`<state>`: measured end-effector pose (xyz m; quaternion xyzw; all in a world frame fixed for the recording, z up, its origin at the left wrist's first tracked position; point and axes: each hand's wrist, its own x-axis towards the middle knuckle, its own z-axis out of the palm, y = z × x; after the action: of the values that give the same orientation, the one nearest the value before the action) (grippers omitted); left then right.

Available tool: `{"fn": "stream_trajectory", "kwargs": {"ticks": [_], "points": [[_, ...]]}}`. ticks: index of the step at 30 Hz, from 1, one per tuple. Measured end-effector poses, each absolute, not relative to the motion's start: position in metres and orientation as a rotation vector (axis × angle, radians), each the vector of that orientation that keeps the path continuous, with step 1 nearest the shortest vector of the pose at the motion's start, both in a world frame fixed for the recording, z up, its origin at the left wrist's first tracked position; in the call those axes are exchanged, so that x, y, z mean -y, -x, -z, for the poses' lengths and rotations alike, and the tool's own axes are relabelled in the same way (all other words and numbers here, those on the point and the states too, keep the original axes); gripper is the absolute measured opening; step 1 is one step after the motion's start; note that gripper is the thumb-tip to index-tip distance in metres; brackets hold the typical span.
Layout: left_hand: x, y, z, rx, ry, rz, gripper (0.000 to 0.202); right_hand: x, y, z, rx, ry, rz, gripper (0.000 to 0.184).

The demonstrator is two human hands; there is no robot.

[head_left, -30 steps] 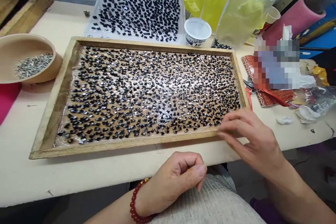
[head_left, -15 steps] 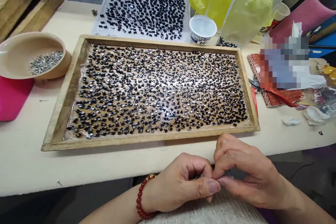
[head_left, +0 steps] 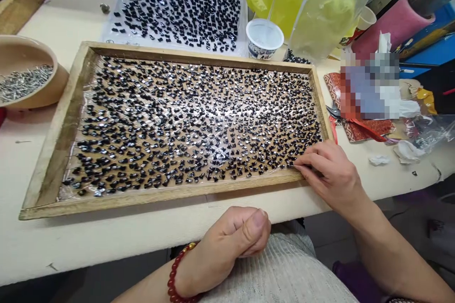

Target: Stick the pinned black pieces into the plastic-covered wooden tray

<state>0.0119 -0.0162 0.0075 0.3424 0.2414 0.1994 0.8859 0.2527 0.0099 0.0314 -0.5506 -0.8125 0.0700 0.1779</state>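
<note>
1. Taking twelve as straight ahead of the wearer, I have the wooden tray (head_left: 156,195) lying across the table (head_left: 124,236), its long near edge facing the body. Shiny black pieces (head_left: 199,123) cover its floor in dense rows over clear film.
2. From the left hand (head_left: 231,239), the middle of the tray sits at eleven o'clock; the near rim is close by, with a gap between.
3. From the right hand (head_left: 329,173), the tray's middle lies between nine and ten o'clock. That hand is over the near corner at the tray's four o'clock.
4. I read the left hand as curled closed, thumb laid over the bent fingers, just above the lap. Whether anything is tucked inside, I cannot tell.
5. The right hand is drawn to a narrow pinch, thumb and forefinger tips nearly meeting at the last pieces by the near rim. I cannot tell whether a piece is between them.
6. Around the tray I get a bowl (head_left: 42,97) of metal pins (head_left: 26,84) at ten o'clock, a white sheet (head_left: 242,33) bearing more black bits at twelve, and a white cup (head_left: 261,52) between one and two.
</note>
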Motion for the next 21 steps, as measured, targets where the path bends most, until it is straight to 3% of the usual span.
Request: {"fn": "stream_trajectory", "kwargs": {"ticks": [8, 21], "points": [[0.0117, -0.0079, -0.0118, -0.482, -0.799, -0.387, 0.039, -0.0137, -0.249, -0.0341, 2.428, 1.551, -0.124, 0.01], [0.0096, -0.0061, -0.0163, -0.487, -0.863, -0.287, 0.045, -0.0145, -0.2483, -0.0367, 2.46, 1.503, -0.105, 0.011]]}}
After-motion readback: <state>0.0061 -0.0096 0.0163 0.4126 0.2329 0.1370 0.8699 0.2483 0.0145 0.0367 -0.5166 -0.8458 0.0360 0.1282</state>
